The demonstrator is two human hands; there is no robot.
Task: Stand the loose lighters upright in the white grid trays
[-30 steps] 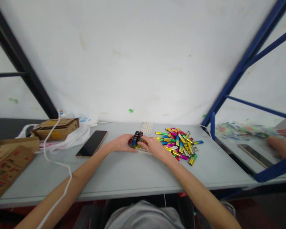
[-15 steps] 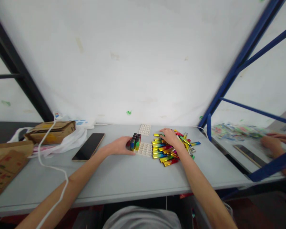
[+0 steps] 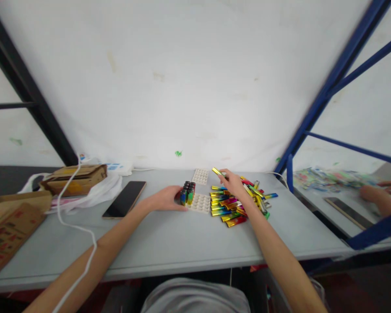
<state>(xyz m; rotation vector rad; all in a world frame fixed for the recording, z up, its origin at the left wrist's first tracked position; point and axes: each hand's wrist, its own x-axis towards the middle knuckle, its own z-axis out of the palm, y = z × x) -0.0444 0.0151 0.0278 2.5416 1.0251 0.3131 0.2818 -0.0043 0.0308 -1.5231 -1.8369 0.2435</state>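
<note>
Right hand (image 3: 233,184) lifted over the pile of lighters (image 3: 237,202), fingers pinched on one yellow lighter (image 3: 217,171) (tilted, clear of the heap). Left hand (image 3: 165,200) curled loosely against the upright lighters (image 3: 187,193) standing in the white tray (image 3: 200,203), touching them; grip not clear. Second tray (image 3: 200,176) just behind. Phone (image 3: 124,198) farther left on the bench (image 3: 169,243), cardboard box (image 3: 74,177) beyond.

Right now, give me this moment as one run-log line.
left hand: steadies upright lighters on white tray | right hand: lifts one lighter above pile | phone: left of tray
</note>
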